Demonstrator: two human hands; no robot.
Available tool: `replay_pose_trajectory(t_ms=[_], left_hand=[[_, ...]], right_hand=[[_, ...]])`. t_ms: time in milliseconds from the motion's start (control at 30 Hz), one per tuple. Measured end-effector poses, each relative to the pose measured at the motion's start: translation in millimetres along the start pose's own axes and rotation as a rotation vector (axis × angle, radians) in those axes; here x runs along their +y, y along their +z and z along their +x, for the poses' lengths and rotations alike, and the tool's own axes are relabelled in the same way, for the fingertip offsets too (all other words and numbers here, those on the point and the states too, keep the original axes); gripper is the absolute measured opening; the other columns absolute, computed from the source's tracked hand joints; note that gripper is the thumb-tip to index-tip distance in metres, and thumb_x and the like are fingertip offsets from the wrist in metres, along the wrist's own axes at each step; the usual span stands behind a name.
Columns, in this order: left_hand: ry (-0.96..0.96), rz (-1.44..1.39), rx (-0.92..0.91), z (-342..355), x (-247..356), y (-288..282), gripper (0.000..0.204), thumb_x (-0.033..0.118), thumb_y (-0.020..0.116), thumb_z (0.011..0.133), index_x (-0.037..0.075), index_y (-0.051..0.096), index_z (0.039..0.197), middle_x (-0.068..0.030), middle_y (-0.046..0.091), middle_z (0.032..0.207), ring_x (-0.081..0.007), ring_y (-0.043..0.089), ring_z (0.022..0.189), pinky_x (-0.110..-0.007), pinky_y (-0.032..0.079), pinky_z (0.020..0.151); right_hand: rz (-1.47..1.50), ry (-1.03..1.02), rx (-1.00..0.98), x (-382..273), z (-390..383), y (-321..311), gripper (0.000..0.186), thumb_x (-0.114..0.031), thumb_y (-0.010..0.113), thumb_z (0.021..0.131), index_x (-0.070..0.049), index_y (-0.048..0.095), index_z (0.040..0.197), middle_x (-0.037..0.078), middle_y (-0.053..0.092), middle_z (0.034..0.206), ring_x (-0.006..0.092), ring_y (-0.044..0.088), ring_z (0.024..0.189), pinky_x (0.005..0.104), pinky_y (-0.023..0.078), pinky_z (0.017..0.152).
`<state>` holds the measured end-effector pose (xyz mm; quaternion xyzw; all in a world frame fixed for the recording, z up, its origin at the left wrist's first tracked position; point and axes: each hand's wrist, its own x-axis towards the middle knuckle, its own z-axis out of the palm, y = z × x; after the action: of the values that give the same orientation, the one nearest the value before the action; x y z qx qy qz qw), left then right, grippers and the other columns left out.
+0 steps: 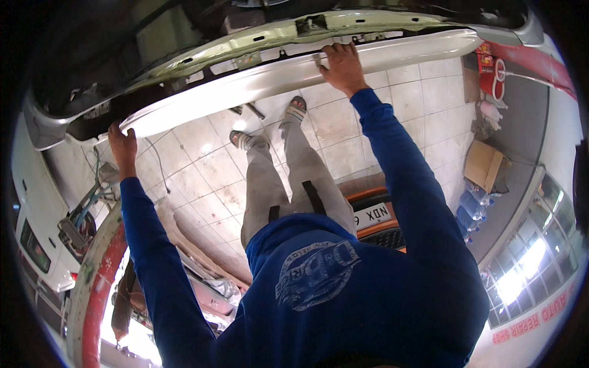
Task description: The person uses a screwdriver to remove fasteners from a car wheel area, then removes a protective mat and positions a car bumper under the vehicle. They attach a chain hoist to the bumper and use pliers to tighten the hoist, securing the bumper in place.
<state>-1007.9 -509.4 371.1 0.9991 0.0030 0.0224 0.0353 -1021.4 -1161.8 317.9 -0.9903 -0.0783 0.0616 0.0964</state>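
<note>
A long, glossy white bumper cover (245, 89) stretches across the front of a car, just below its pale green metal crossmember (264, 42). My left hand (124, 150) grips the cover near its left end, thumb and fingers around the edge. Farther right, my right hand (343, 69) has its fingers curled over the upper edge, with the palm on the outer face. A dark gap shows between cover and crossmember along much of the length. The undersides of my fingers are hidden.
White floor tiles (202, 156) lie under my sandalled feet. An orange-and-black car (374, 230) is behind me. To the right are a cardboard box (485, 164), plastic bottles (471, 208) and a red bucket (492, 86). A white vehicle (37, 214) stands left, beyond a red post (104, 294).
</note>
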Motion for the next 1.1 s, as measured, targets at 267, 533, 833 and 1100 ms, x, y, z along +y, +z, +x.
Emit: replay_pose_trajectory(t_ms=[267, 533, 833, 1100], left_hand=[[-0.049, 0.042, 0.002, 6.4, 14.9, -2.0, 0.046, 0.017, 0.065, 0.083, 0.001, 0.058, 0.126, -0.023, 0.061, 0.122, -0.043, 0.057, 0.117, -0.051, 0.046, 0.103], [0.022, 0.027, 0.071, -2.4, 5.4, -2.0, 0.044, 0.015, 0.066, 0.081, 0.001, 0.061, 0.123, -0.0224, 0.062, 0.123, -0.0415, 0.058, 0.116, -0.05, 0.046, 0.104], [-0.028, -0.008, 0.075, -7.9, 9.7, -0.5, 0.043, 0.014, 0.066, 0.081, 0.001, 0.06, 0.122, -0.0232, 0.062, 0.121, -0.0423, 0.058, 0.115, -0.051, 0.046, 0.103], [-0.071, -0.031, 0.035, 4.6, 13.8, 2.1, 0.049, 0.018, 0.067, 0.08, 0.0, 0.061, 0.125, -0.0229, 0.063, 0.125, -0.0428, 0.056, 0.12, -0.05, 0.045, 0.106]], right_hand=[[-0.023, 0.005, 0.011, 1.9, 2.7, 13.4, 0.049, -0.036, 0.075, 0.083, -0.011, 0.062, 0.123, 0.013, 0.064, 0.123, 0.0343, 0.056, 0.125, 0.0576, 0.031, 0.118], [0.005, 0.034, 0.063, -4.8, -1.8, 29.5, 0.062, -0.034, 0.075, 0.084, -0.013, 0.055, 0.139, 0.013, 0.054, 0.142, 0.0355, 0.044, 0.141, 0.0575, 0.028, 0.121], [0.046, 0.074, 0.165, -50.7, -31.3, 22.7, 0.074, -0.026, 0.078, 0.084, -0.018, 0.047, 0.15, 0.006, 0.041, 0.158, 0.0352, 0.036, 0.148, 0.0596, 0.026, 0.122], [0.082, 0.057, 0.065, -123.1, -27.4, 41.2, 0.087, -0.031, 0.079, 0.084, -0.023, 0.034, 0.158, 0.003, 0.034, 0.165, 0.0286, 0.036, 0.149, 0.061, 0.022, 0.123]])
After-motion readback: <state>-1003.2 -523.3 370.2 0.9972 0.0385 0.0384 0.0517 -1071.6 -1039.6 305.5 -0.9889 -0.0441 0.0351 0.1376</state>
